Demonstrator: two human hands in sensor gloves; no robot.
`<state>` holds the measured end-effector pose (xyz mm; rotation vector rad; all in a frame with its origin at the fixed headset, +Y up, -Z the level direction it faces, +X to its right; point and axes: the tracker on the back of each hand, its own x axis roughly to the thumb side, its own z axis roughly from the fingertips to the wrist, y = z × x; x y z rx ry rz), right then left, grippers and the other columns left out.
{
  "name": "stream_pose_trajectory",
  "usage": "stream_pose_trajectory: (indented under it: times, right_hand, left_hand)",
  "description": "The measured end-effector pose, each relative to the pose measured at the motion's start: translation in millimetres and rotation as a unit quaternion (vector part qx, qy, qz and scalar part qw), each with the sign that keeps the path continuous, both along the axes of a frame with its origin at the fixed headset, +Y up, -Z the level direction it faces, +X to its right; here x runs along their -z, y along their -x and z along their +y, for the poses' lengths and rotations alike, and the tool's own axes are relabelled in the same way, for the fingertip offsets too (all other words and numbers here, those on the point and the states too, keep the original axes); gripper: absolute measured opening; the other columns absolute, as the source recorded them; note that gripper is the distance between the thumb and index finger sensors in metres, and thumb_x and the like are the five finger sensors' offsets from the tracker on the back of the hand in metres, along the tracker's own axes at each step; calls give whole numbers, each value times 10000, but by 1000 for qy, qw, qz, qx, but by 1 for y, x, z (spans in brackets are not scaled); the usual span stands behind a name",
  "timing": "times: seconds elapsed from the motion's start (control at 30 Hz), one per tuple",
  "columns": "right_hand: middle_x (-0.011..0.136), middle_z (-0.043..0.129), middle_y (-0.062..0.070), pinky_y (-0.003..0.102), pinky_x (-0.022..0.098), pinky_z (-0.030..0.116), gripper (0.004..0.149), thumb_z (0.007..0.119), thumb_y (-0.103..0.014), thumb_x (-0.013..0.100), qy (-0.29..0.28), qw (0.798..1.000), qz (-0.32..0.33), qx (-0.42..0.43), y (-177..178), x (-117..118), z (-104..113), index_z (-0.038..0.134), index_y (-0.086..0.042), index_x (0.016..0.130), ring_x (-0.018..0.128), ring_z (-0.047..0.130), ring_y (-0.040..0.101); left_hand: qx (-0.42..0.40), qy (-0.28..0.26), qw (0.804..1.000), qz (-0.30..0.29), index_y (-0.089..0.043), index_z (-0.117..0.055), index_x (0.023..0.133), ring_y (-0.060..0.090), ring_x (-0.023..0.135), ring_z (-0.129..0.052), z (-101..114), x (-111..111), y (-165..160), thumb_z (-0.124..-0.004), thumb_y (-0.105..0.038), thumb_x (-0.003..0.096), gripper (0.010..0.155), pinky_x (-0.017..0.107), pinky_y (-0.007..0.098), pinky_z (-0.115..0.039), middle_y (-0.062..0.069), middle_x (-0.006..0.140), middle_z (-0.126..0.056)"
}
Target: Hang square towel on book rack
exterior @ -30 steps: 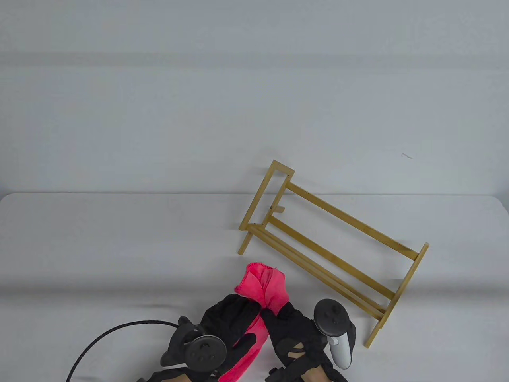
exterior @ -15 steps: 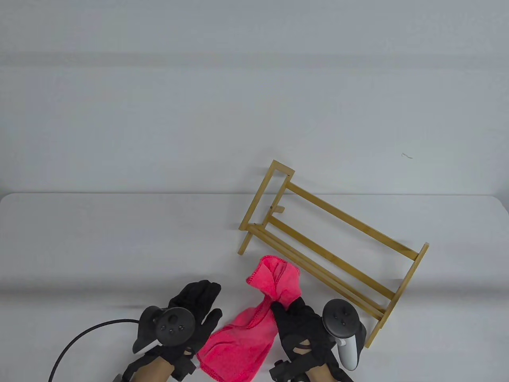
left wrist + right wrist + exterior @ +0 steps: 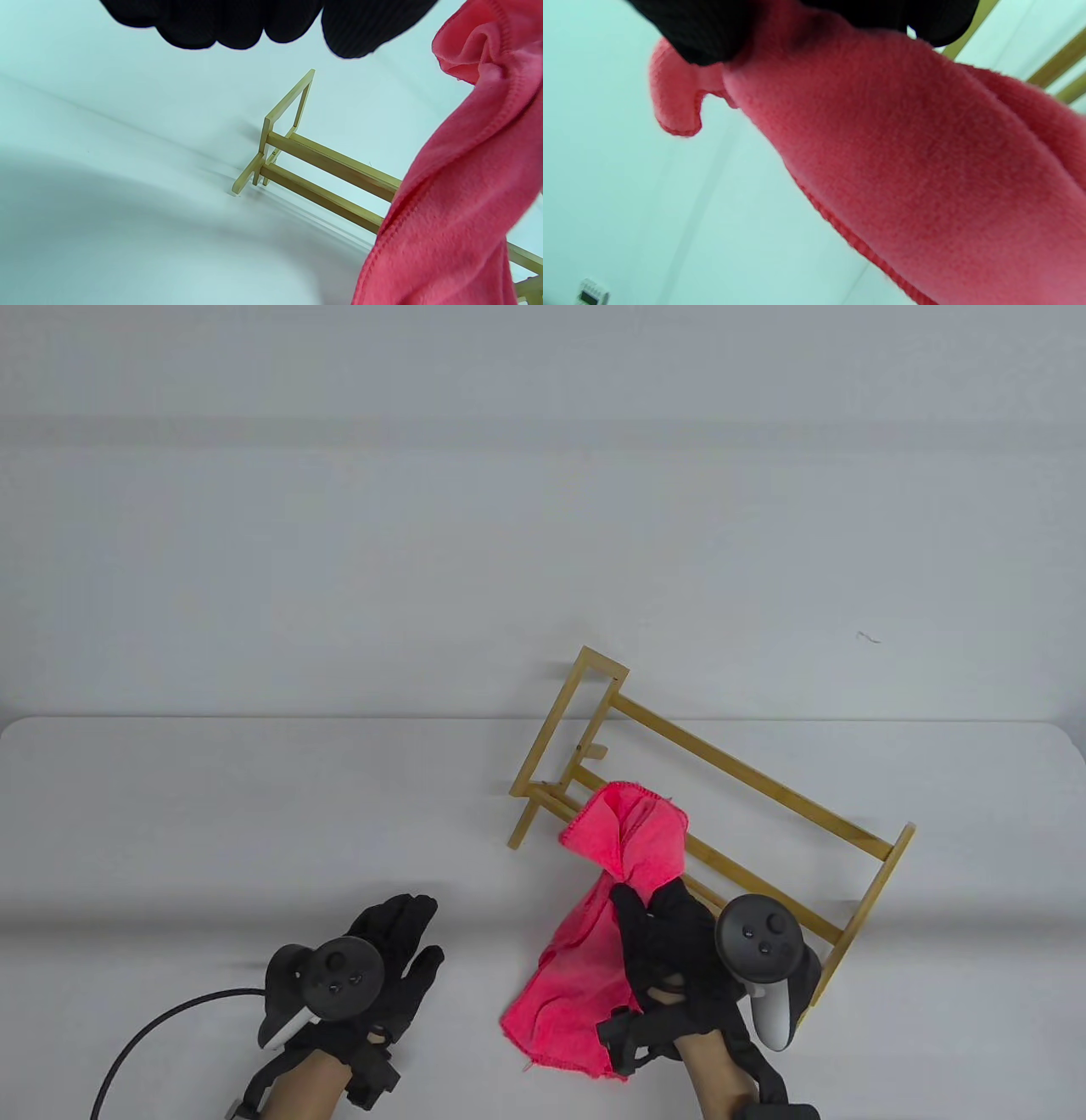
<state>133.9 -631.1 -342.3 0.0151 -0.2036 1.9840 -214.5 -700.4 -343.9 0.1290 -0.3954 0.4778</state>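
A pink square towel [image 3: 585, 967] hangs bunched from my right hand [image 3: 657, 920], which grips it near one end. The towel's upper end [image 3: 632, 836] lies over the front rails of the wooden book rack [image 3: 747, 789], which stands at an angle on the white table. The towel fills the right wrist view [image 3: 925, 178] and the right side of the left wrist view [image 3: 458, 203], where the rack [image 3: 322, 159] also shows. My left hand [image 3: 399, 942] is off to the left, empty, with its fingers spread above the table.
A black cable [image 3: 161, 1027] curves over the table at the lower left. The white table [image 3: 212, 814] has its far edge just behind the rack's left end frame [image 3: 564, 721].
My left hand let go of the towel and drew away to the left. My right hand carried the towel up and to the right, onto the rack's front rails.
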Motion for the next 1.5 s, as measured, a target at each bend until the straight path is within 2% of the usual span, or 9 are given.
stream_pose_trajectory:
  times: [0.4, 0.57, 0.67, 0.9, 1.23, 1.5]
  right_hand:
    - [933, 688, 26, 513, 703, 537, 567, 726, -458, 468, -20, 992, -122, -16, -35, 54, 65, 577, -219, 960, 860, 771, 272]
    - [936, 687, 22, 509, 705, 540, 567, 723, -464, 471, -5, 984, -170, -55, -48, 82, 74, 575, -223, 962, 863, 771, 266]
    - [939, 685, 22, 510, 706, 537, 570, 724, -467, 471, 21, 977, -201, -74, -58, 101, 68, 572, -224, 964, 865, 770, 266]
    - [937, 690, 26, 512, 704, 538, 576, 729, -475, 466, 85, 958, -247, -117, -75, 134, 39, 582, -223, 962, 863, 771, 272]
    - [963, 649, 35, 521, 713, 511, 588, 722, -492, 462, 155, 933, -259, -198, -82, 166, 7, 580, -232, 970, 893, 727, 287]
    - [1013, 556, 51, 534, 730, 456, 625, 707, -501, 462, 191, 915, -250, -253, -84, 182, -12, 534, -227, 997, 950, 632, 311]
  left_hand:
    - [-24, 35, 999, 10, -135, -500, 1059, 454, 948, -585, -5, 3, 7, -705, -415, 559, 608, 674, 591, -568, 193, 1052, -508]
    - [-22, 38, 999, 16, -133, -502, 1058, 455, 947, -585, -6, 4, 11, -703, -416, 559, 608, 673, 590, -568, 195, 1052, -506]
    - [-22, 41, 999, 20, -133, -501, 1058, 456, 948, -583, -6, 4, 12, -702, -416, 560, 607, 674, 591, -568, 194, 1054, -505]
    - [-17, 43, 999, 22, -132, -504, 1058, 458, 949, -579, -5, 5, 14, -700, -419, 560, 607, 674, 592, -566, 196, 1055, -501]
    - [-2, 56, 998, 19, -130, -506, 1059, 463, 950, -577, -5, 5, 13, -698, -421, 561, 608, 674, 596, -563, 199, 1059, -496]
    - [7, 65, 998, 26, -128, -499, 1062, 464, 951, -575, -4, 6, 15, -695, -423, 562, 613, 675, 597, -562, 201, 1060, -492]
